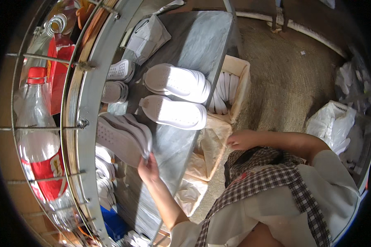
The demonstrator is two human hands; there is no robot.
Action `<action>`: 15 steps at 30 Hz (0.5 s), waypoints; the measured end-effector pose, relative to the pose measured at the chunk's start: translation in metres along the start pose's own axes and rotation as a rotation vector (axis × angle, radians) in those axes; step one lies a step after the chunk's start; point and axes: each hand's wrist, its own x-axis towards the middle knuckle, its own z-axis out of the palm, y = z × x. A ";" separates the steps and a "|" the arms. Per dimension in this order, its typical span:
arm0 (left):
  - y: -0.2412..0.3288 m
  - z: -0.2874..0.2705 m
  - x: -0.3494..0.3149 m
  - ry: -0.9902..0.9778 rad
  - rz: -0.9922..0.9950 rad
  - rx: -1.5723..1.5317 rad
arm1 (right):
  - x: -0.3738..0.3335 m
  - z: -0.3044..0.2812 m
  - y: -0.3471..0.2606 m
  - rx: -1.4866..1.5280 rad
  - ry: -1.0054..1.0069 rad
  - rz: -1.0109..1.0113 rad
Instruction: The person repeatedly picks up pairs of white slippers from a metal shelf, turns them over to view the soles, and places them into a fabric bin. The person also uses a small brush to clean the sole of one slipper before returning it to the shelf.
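Observation:
My left hand (149,169) pinches the near end of a white shoe sole (123,138) in a small stack, tilted at the left edge of the grey marbled table (169,148). Beyond it, on the table, lie two more groups of white soles: one stack (175,82) farther off and a sole (175,112) nearer, both with dotted inner faces. My right hand (241,140) hangs at the front of my checked apron (251,185), beside the bins. Its fingers are curled in, and nothing shows in them.
Cream bins (235,111) line the table's right edge; the far one holds white soles, the nearer ones have plastic liners. At left, a wire rack (68,127) holds a clear bottle with a red cap (39,136). White bags (332,123) sit on the floor at right.

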 end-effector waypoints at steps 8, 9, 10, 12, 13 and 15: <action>-0.145 0.016 -0.308 0.085 0.119 0.136 | 0.040 0.020 -0.058 1.388 -0.520 0.193; -0.157 0.020 -0.331 0.062 0.127 0.144 | 0.039 0.024 -0.063 1.522 -0.563 0.207; -0.168 0.025 -0.350 0.116 0.141 0.185 | 0.037 0.030 -0.069 1.640 -0.604 0.119; -0.182 0.030 -0.380 0.189 0.095 0.111 | 0.023 0.042 -0.075 1.734 -0.586 0.051; -0.186 0.032 -0.391 0.200 0.137 0.112 | 0.014 0.047 -0.076 1.720 -0.535 0.147; -0.195 0.030 -0.409 0.275 0.198 0.289 | -0.009 0.053 -0.071 1.809 -0.618 0.143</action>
